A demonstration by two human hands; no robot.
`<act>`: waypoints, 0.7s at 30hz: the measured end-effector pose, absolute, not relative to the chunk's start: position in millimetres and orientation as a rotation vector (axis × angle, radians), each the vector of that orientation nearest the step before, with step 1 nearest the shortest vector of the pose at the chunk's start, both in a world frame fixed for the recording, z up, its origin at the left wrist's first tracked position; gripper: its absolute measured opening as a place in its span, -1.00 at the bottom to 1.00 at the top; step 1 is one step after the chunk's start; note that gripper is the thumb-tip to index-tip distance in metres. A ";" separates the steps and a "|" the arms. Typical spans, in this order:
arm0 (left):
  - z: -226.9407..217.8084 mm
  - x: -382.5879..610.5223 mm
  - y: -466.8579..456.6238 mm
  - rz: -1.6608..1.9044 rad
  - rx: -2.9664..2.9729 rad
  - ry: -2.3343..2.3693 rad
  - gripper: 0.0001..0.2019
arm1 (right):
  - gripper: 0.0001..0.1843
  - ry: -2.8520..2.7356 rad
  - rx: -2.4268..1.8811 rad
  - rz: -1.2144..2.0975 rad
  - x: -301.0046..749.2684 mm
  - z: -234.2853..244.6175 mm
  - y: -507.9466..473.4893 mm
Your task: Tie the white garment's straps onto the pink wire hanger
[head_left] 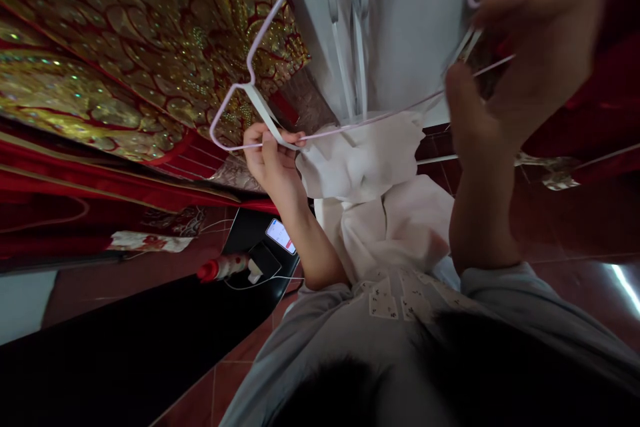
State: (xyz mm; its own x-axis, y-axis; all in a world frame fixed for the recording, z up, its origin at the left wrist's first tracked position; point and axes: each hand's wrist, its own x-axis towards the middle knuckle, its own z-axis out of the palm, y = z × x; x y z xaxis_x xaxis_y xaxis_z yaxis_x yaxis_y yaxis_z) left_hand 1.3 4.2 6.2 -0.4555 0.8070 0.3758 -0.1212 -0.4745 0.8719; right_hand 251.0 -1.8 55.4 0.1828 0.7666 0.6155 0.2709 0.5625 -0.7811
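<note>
A pale pink clothes hanger [270,19] is held up in front of me, with a white garment [363,160] hanging below its bottom bar. One white strap [265,110] runs over the hanger's left shoulder notch. My left hand [275,157] is closed around the bottom bar and the lower end of that strap. At the hanger's right end, my right hand [525,60] is curled around the notch, blurred by motion. Its thumb and fingertips hold a second thin white strap [469,43]. The right tip of the hanger is partly hidden by this hand.
Red cloth with gold sequins [190,33] hangs at the left. Behind the hanger is a pale grey surface with long metal handles [360,47]. A black bench [150,347] at lower left bears a lit phone [281,235] and a red-capped bottle [223,267]. Red tiles [235,380] cover the floor.
</note>
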 end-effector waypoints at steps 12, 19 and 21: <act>6.2 -8.5 -8.2 1.911 1.287 1.222 -0.78 | -0.67 -1.976 -1.032 0.189 207.7 -3.1 3.3; 35.7 -15.8 -42.1 1.664 1.496 1.237 -0.75 | -0.69 -1.932 -1.021 0.178 204.9 -7.3 2.9; 47.0 -19.0 -41.1 1.778 1.402 1.180 -0.76 | -0.70 -1.923 -1.009 0.180 204.7 -7.2 2.3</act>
State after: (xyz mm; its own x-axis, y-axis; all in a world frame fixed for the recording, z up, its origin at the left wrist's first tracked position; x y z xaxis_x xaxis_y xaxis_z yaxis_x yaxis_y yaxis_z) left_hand -19.0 -41.1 47.0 -0.2793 0.8513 0.4442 0.0782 -0.4409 0.8942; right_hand 204.7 2.3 -7.2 -0.2342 0.7099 0.6642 0.5742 0.6523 -0.4947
